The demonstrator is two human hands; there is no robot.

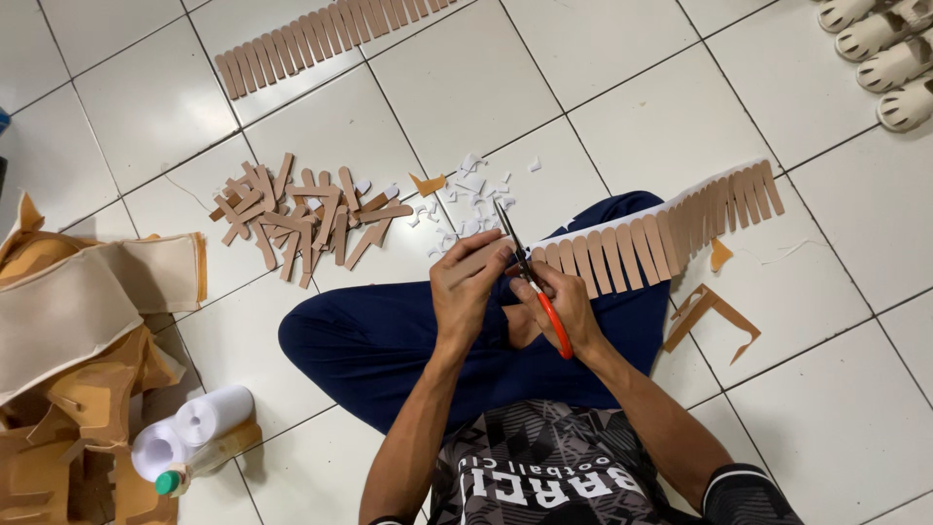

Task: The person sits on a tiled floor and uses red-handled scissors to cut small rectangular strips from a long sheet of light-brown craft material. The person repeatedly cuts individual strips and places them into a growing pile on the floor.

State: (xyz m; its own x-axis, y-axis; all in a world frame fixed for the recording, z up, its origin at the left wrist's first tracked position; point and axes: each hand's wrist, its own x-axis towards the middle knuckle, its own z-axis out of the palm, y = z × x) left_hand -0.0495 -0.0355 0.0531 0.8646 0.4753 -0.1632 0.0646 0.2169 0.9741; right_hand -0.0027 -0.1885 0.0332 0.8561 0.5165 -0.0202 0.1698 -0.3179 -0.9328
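I sit cross-legged on the white tiled floor (671, 117), working over my lap. My left hand (466, 287) has its grip closed on the near end of a tan strip (481, 258), thumb and fingers pinching it just beside the blades. My right hand (569, 306) is closed around the orange handles of the scissors (530, 282), whose dark blades point away from me, up past my left fingertips. I cannot tell how far the blades stand apart.

The strip I hold belongs to a long fringed band (661, 233), tan with a white edge, that runs from my hands off to my right across my knee and onto the floor. It is cut into many narrow tabs joined along 1 edge.

Ahead of my left hand lies a loose pile of cut tan strips (301, 214), and beside it a scatter of small white scraps (471, 190). A second fringed band (321, 39) lies farther off. To my left is a heap of tan material (68, 321), with white rolls (194, 428) near it. An angular tan offcut (714, 316) lies at my right, and pale sandals (884, 49) stand in the far corner.
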